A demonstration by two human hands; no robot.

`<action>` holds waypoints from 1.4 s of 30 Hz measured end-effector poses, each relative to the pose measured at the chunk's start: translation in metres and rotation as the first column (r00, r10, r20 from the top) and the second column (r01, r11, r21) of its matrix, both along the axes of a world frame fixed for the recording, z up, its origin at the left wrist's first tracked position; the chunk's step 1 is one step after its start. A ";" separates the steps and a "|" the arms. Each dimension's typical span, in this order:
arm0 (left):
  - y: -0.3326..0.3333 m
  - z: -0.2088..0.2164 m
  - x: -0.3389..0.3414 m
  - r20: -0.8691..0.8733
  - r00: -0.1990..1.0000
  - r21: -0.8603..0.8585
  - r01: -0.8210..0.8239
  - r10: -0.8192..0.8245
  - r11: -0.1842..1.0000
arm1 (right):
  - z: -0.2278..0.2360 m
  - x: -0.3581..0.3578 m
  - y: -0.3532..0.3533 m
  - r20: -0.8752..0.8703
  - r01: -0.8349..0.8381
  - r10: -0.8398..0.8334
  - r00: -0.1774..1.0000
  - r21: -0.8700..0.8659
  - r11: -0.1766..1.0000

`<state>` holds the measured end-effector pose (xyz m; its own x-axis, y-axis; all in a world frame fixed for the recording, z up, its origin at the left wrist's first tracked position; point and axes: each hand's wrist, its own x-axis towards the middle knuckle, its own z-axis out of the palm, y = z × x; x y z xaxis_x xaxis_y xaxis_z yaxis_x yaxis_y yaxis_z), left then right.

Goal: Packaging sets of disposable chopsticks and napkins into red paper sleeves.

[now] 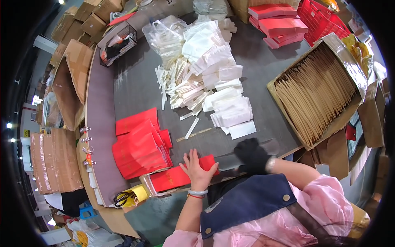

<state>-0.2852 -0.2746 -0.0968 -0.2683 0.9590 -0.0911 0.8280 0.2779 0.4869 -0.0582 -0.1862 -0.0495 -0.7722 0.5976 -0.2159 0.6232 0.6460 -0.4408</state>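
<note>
The left hand lies flat, fingers spread and grip released, on a red envelope at the near edge of the dark surface. The right hand, in a black glove, rests just right of it at the same edge; whether its grip is clenched or released cannot be told. Between the two hands and just beyond them runs a strip of bare surface holding only a thin wooden stick and a white paper strip. Left of the left hand, touching the envelope's far side, sits a loose stack of red envelopes. Farther beyond both hands spreads a heap of white paper sleeves. Right of and beyond the right hand, an open cardboard box overhangs the surface corner, packed with wooden chopsticks lying in rows. Near the person's side of the left hand, scissors rest against a yellow tape roll.
</note>
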 end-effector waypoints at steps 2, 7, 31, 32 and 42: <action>0.003 0.003 0.002 0.029 0.997 -0.051 0.069 -0.068 0.996 | -0.033 -0.032 -0.007 -0.224 0.001 0.026 0.974 0.119 0.993; 0.047 -0.006 -0.037 0.151 0.983 0.192 0.073 -0.103 0.979 | 0.008 -0.012 0.019 -0.166 0.037 -0.046 0.985 -0.054 0.998; 0.112 0.002 0.079 0.029 0.872 0.158 0.479 -0.489 0.863 | -0.081 0.315 0.080 -0.423 0.836 -0.858 0.293 0.549 0.015; 0.103 0.009 0.070 0.157 0.877 0.104 0.443 -0.455 0.890 | -0.066 0.298 0.079 -0.413 0.842 -0.859 0.302 0.538 0.037; 0.029 0.039 0.027 -0.057 0.931 0.181 0.364 -0.359 0.914 | -0.008 0.114 0.020 -0.362 0.278 -0.234 0.902 0.074 0.958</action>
